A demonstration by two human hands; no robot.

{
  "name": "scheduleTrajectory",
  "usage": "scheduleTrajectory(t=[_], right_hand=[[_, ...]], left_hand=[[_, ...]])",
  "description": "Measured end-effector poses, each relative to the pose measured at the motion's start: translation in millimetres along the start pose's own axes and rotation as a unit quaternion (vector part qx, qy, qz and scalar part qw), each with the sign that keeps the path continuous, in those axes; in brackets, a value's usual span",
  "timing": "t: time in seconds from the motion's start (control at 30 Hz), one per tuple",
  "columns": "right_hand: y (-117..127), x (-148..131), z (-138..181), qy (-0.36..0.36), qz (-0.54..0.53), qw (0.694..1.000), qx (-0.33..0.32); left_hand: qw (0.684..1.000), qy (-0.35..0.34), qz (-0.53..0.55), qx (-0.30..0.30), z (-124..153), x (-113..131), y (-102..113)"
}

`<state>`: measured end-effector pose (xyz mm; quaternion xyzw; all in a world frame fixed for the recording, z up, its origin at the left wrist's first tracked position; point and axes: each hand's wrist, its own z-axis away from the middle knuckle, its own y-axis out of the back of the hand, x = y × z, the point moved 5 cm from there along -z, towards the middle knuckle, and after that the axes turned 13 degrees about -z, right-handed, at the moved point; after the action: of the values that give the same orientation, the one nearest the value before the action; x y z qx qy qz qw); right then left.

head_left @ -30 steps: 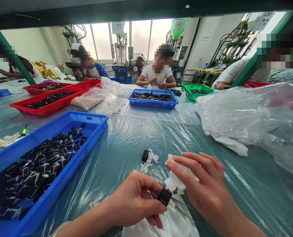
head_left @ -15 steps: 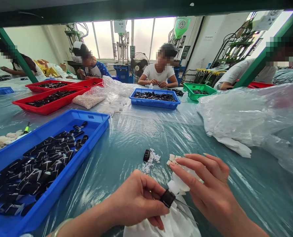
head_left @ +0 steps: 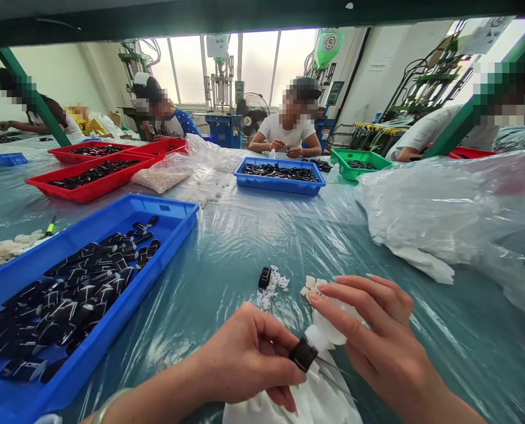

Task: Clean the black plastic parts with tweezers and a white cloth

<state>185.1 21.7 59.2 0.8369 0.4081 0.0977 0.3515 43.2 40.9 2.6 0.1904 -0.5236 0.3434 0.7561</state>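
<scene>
My left hand [head_left: 247, 356] pinches a small black plastic part [head_left: 303, 354] between thumb and fingers, low in the middle of the view. My right hand [head_left: 372, 341] hovers just to its right with fingers curled over small white pieces [head_left: 328, 330]; thin metal tips [head_left: 335, 377] stick out below it, and its grip on them is hidden. A white cloth [head_left: 306, 400] lies under both hands. Another black part [head_left: 264, 277] rests on white scraps just beyond my hands.
A blue tray [head_left: 165, 221] of several black parts stands at my left. Red trays [head_left: 89, 191], a far blue tray [head_left: 280, 184] and a green tray [head_left: 357, 156] sit farther off. Crumpled plastic bags [head_left: 448, 206] fill the right. Other people work across the table.
Both hands have sunk slightly in the view and the black part has shifted a little right; the grip is the same.
</scene>
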Motion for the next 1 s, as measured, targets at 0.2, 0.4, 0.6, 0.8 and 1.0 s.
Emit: scheduleTrajectory(t=[0.2, 0.4, 0.6, 0.8, 1.0], right_hand=[[-0.4, 1.0, -0.3, 0.001, 0.000, 1.000, 0.004], [-1.8, 1.5, 0.7, 0.008, -0.012, 1.000, 0.010], [-0.7, 2.9, 1.8, 0.003, -0.017, 1.000, 0.016], [0.0, 2.9, 1.8, 0.013, -0.020, 1.000, 0.005], [-1.1, 5.2, 4.9, -0.001, -0.041, 0.999, 0.014]], left_hand=[[1.000, 0.006, -0.003, -0.003, 0.5, -0.9, -0.7], [1.000, 0.006, -0.004, -0.002, 0.0, -1.0, 0.6], [1.000, 0.002, -0.016, 0.001, 0.1, -0.8, 1.4], [1.000, 0.004, -0.018, 0.004, -0.4, -0.8, 2.5], [1.000, 0.005, -0.010, 0.001, 0.8, 1.0, 1.3]])
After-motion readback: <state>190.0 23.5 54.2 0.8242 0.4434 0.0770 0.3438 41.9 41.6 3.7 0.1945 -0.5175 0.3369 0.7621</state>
